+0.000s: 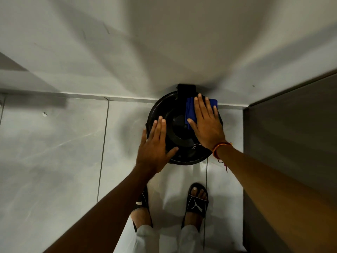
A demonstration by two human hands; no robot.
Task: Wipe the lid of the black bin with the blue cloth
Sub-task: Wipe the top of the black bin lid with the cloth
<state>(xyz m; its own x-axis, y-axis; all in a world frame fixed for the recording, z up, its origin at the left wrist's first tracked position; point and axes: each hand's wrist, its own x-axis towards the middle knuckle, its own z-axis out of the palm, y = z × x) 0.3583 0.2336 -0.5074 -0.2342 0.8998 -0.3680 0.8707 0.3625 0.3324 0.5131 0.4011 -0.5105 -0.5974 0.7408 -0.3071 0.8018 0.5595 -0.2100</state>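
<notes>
A round black bin stands on the tiled floor against the wall, seen from above; its lid [179, 132] has a raised centre disc and a hinge block at the far edge. The blue cloth [189, 110] lies on the lid's far right part. My right hand [207, 123] presses flat on the cloth with fingers spread, covering most of it. My left hand [155, 145] rests flat on the lid's near left rim, fingers together, thumb out, holding nothing.
A grey wall rises behind the bin. A dark panel or door [291, 143] runs along the right side, close to my right forearm. My two feet in black slides [197, 201] stand on the floor tiles [54, 152] just in front of the bin.
</notes>
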